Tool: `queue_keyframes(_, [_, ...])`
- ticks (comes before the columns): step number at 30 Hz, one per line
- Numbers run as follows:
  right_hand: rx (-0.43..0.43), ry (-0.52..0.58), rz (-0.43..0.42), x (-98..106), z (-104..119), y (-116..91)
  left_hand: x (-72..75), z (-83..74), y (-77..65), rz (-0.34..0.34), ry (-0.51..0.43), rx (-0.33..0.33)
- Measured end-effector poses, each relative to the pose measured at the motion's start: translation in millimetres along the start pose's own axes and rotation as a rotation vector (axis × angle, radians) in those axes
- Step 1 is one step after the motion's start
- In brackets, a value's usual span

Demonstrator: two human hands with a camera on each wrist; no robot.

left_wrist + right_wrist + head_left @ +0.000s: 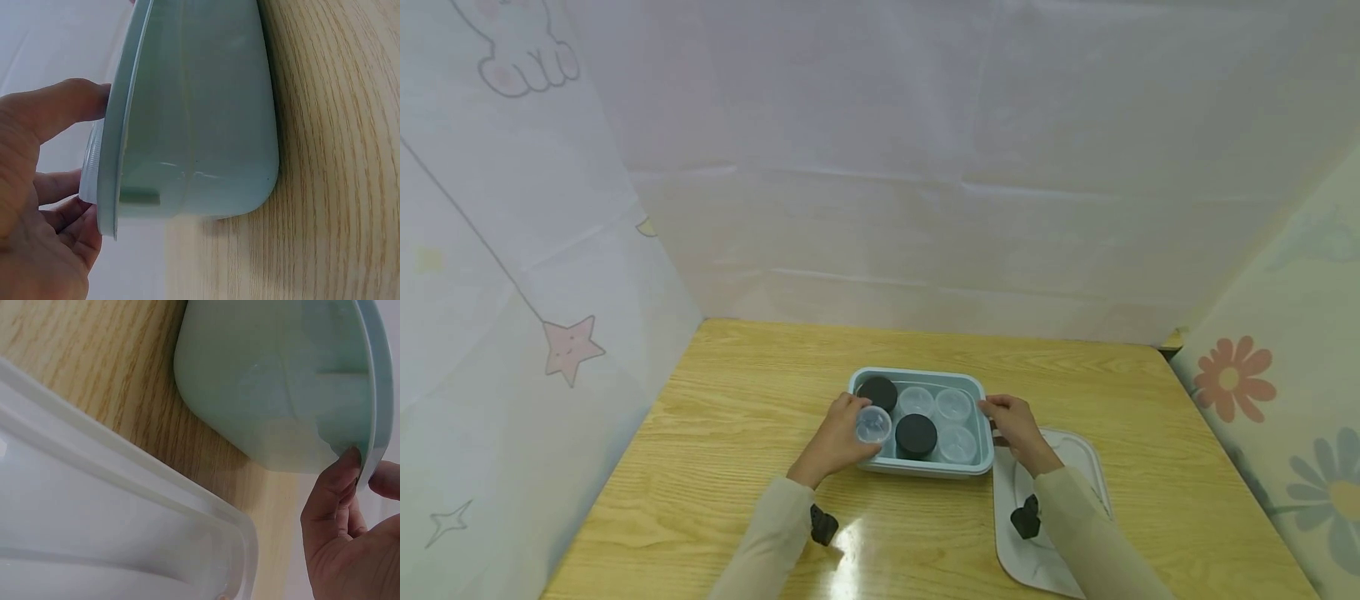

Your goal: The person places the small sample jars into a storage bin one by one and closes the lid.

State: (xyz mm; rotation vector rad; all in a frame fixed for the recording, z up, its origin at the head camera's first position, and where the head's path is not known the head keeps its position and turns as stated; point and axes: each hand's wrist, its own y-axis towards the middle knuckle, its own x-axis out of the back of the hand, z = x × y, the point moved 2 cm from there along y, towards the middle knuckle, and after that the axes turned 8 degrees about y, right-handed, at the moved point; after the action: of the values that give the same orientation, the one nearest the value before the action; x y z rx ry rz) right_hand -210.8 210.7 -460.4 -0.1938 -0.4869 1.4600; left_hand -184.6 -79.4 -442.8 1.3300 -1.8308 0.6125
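A pale blue-green plastic box (925,469) stands on the table with several round containers inside. My left hand (835,437) holds a clear round plastic container (873,425) at the box's front left corner, thumb and fingers spread around its sides. In the left wrist view this clear container (91,164) shows just above the box rim. At the right side my right hand (1011,425) pinches the rim between thumb and fingers, as the right wrist view also shows at the box's edge (379,394). Two black round tops (916,435) and other clear containers (957,444) sit inside.
A white rectangular lid or tray (1075,454) lies right of the box, partly under the right forearm. The wooden table (737,392) meets a pale cloth backdrop (887,250) behind, with printed cloth walls on both sides.
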Motion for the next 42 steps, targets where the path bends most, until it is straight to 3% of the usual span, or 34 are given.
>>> queue_keyframes(7, [0.001, 0.009, 0.005, 0.8, -1.3, 0.0, 0.7, -1.5, -2.0, 0.037, 0.006, 0.004])
queue_keyframes(24, [0.010, 0.003, 0.012, 1.5, 1.3, -2.3, 3.5, -2.9, -1.3, -0.005, -0.016, -0.016])
queue_keyframes(31, [0.021, -0.020, 0.025, 5.4, 1.2, -0.8, 5.6, -2.0, -1.3, -0.034, -0.112, -0.024])
queue_keyframes(42, [0.044, -0.048, 0.062, 18.0, 4.9, -0.3, 12.9, -4.8, -6.8, -0.074, -0.200, 0.029])
